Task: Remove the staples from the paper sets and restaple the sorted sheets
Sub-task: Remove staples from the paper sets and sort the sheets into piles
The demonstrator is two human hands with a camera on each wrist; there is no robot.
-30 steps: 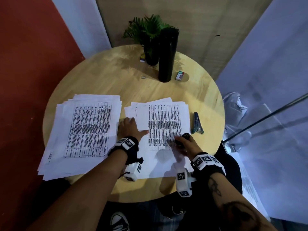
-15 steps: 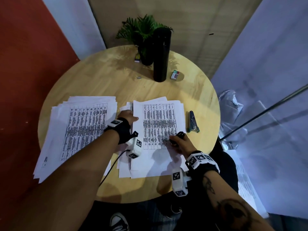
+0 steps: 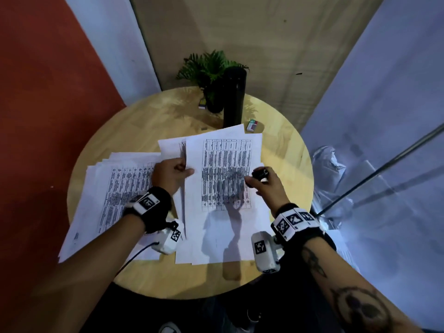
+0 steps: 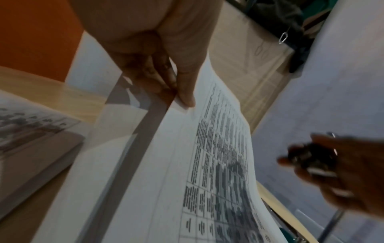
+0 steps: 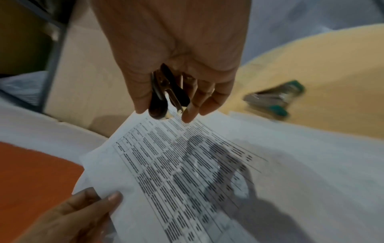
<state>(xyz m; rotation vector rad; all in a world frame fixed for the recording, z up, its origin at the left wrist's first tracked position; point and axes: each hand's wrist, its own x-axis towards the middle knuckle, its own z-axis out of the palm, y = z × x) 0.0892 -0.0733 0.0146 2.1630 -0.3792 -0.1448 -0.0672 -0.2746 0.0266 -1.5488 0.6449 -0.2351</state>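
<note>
A set of printed table sheets (image 3: 223, 188) is raised off the round wooden table (image 3: 144, 121). My left hand (image 3: 185, 170) pinches its left edge, thumb on top and fingers beneath, as the left wrist view shows at the paper (image 4: 166, 164). My right hand (image 3: 257, 179) hovers over the sheet's right side and grips a black staple remover (image 3: 260, 174), whose metal claws (image 5: 176, 105) point down near the paper (image 5: 187, 164). A second fanned pile of sheets (image 3: 115, 188) lies flat to the left. The green-tipped stapler (image 5: 274, 98) lies on the table to the right, hidden in the head view.
At the table's far side stand a potted plant (image 3: 211, 68) and a tall black flask (image 3: 234, 97), with a small box (image 3: 252, 125) to the right and another (image 3: 202, 104) by the pot. A metal rail (image 3: 384, 169) runs at the right.
My left hand left the table between the piles, took the set's left edge and lifted it. My right hand rose off the sheet with the staple remover.
</note>
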